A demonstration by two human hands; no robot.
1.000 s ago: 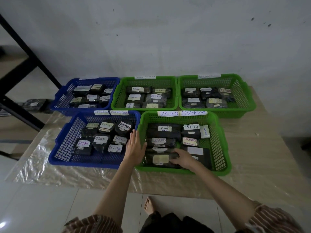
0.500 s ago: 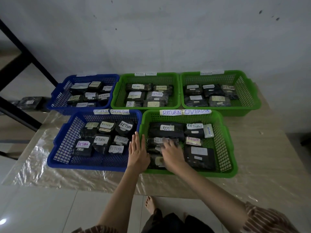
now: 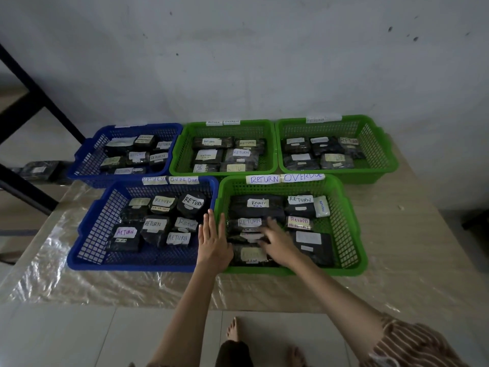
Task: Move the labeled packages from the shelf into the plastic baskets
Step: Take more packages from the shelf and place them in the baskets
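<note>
Resting flat with fingers straight, the left hand (image 3: 213,247) spans the near green plastic basket (image 3: 352,229)'s left rim; the right hand (image 3: 277,241), fingers spread, presses the black wrapped labeled packages (image 3: 254,207) inside.

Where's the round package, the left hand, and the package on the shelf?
Round package (image 3: 192,204), head view, its white label.
Left hand (image 3: 213,243), head view, its back.
Shelf package (image 3: 39,169), head view, its top label.

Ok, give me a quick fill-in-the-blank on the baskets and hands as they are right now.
1. In all, ____ baskets sit on the table.
2. The right hand reaches into the near ____ basket.
3. The left hand lies flat, fingers straight, over the rims where that basket meets the near ____ basket.
4. Beside RETURN, both near baskets' tags read ____.

Missing words: five; green; blue; OVERDUE
</note>
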